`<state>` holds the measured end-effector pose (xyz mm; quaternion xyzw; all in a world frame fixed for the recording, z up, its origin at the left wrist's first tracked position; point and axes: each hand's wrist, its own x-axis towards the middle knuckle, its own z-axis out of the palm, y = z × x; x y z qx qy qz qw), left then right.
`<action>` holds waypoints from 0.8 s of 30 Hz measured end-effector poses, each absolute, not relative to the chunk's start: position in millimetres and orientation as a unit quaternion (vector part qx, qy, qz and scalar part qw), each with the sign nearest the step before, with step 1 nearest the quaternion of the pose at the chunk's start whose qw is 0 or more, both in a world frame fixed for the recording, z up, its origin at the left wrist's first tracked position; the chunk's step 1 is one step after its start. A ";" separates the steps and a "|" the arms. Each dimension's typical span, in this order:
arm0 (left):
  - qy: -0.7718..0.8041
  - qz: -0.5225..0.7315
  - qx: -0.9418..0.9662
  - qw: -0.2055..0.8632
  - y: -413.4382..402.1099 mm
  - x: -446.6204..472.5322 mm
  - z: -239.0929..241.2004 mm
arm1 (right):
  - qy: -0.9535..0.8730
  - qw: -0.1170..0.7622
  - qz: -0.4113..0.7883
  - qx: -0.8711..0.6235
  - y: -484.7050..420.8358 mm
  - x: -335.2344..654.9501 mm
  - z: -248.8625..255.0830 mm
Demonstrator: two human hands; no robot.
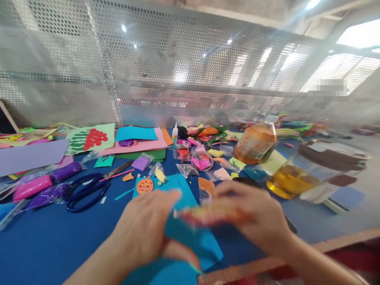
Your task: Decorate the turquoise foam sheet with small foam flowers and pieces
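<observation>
My left hand (pixel 145 225) is over a bright blue sheet of card (pixel 198 241), its thumb spread away from the fingers. To its right, my right hand (pixel 249 213) is smeared by motion, its fingers pointing left above the card. Whether it holds something cannot be made out; a small whitish spot shows at its fingertips. A flat orange disc with coloured dots (pixel 145 186) lies on the card's upper left, beside a pale yellow lump of clay (pixel 160 174) in clear wrap. An orange clay packet (pixel 206 186) is just beyond my right hand.
Dark blue scissors (pixel 86 190) and purple and pink clay packets (pixel 32 188) lie left. A watermelon picture (pixel 92 138) is at the back. An orange-labelled bottle (pixel 255 140) and a jar of yellow liquid (pixel 297 178) stand right. A perforated metal screen (pixel 178 59) rises behind.
</observation>
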<state>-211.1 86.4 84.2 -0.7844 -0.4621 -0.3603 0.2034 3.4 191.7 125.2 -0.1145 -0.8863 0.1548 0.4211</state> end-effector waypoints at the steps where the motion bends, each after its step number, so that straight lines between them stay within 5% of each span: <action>1: -0.500 -0.343 -0.766 0.214 97.0 -214.0 87.6 | -0.872 0.441 0.122 -0.176 212.4 -2.2 134.5; 4: -0.589 -0.294 -0.730 0.184 112.7 -221.1 91.8 | -0.783 0.485 0.076 -0.383 292.9 -31.4 168.7; 9: -0.593 -0.279 -0.741 0.145 105.4 -220.3 91.5 | -0.755 0.405 0.077 -0.511 423.7 -98.4 188.8; 18: -0.606 -0.261 -0.737 0.145 123.0 -227.5 89.0 | -0.775 0.290 0.278 -0.488 529.9 -184.3 115.3; 24: -0.593 -0.296 -0.729 0.173 129.2 -237.1 75.6 | -0.756 0.328 0.318 -0.469 531.7 -201.4 102.0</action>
